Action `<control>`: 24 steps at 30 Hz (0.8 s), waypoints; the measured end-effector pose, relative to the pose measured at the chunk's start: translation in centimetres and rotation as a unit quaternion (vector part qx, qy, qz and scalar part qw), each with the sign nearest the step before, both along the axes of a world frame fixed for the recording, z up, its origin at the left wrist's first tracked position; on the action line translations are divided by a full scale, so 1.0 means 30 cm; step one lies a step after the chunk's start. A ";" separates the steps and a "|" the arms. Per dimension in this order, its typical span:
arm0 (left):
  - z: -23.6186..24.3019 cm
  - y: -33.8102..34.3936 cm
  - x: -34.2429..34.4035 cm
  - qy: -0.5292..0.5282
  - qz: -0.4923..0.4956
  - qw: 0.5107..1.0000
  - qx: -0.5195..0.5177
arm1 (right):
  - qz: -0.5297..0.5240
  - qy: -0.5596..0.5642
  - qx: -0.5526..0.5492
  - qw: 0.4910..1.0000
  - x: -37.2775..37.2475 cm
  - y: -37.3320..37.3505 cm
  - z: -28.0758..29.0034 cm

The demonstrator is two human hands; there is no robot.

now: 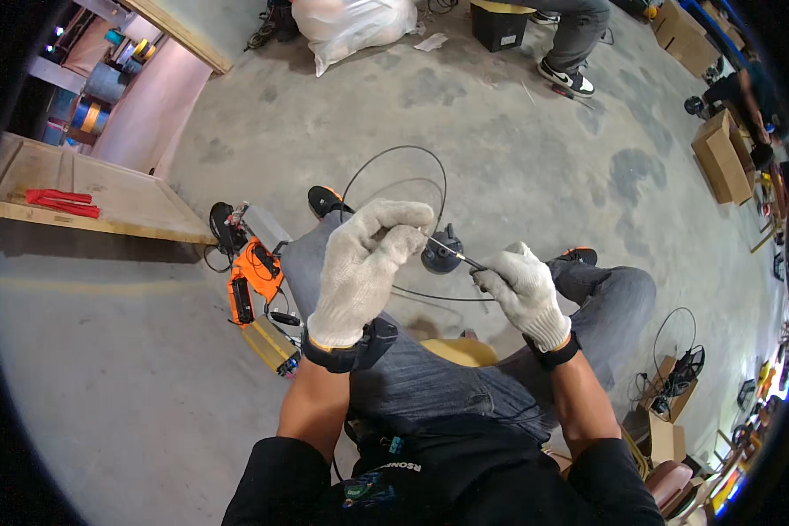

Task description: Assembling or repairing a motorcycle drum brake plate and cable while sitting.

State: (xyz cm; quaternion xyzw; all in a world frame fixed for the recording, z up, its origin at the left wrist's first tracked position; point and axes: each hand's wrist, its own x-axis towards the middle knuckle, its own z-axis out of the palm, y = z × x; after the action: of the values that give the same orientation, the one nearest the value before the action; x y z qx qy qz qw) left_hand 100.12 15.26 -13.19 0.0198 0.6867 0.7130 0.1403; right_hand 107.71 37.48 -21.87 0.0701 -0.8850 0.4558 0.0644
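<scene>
Both of my hands wear off-white knitted gloves and are raised over my lap. Between them runs the thin, pale end of a black cable [448,249]. My left hand [359,267] is closed, thumb and forefinger pinching the tip of that end. My right hand [524,289] is closed round the dark, thicker part of the cable, where the pale section begins. A loop of black cable rises beyond my left hand, and another stretch passes below both hands toward the right one. Beneath them, a dark rounded object [443,252] sits on the floor between my feet.
Left of my knee stand an orange-and-black device [256,267] and a yellow box-shaped piece [270,344]. A wooden board [105,206] bears red strips. Ahead are a white plastic bag [355,31] and a seated person's leg [579,39]. Cardboard boxes [723,162] line the right.
</scene>
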 end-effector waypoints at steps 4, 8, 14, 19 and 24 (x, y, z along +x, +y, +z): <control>0.027 0.006 0.021 0.005 -0.024 1.000 0.017 | 0.000 0.030 -0.019 0.999 0.002 0.000 0.004; 0.044 0.011 0.029 -0.008 -0.039 0.999 -0.011 | 0.004 0.025 -0.011 1.000 0.015 0.000 0.015; 0.028 0.001 0.022 0.009 -0.003 0.998 -0.056 | -0.011 -0.011 -0.039 0.999 0.030 -0.010 0.035; 0.032 -0.019 0.024 0.037 0.026 0.998 -0.049 | 0.019 -0.002 -0.045 0.999 0.027 -0.017 0.047; 0.033 -0.011 0.022 -0.006 0.006 1.000 -0.013 | 0.013 -0.011 -0.039 0.999 0.022 -0.018 0.046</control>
State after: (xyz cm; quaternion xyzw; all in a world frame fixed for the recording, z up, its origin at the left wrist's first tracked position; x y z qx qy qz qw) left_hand 100.79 14.94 -12.19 0.0092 0.6951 0.7050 0.1403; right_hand 108.37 36.96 -20.49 0.0737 -0.8662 0.4915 0.0511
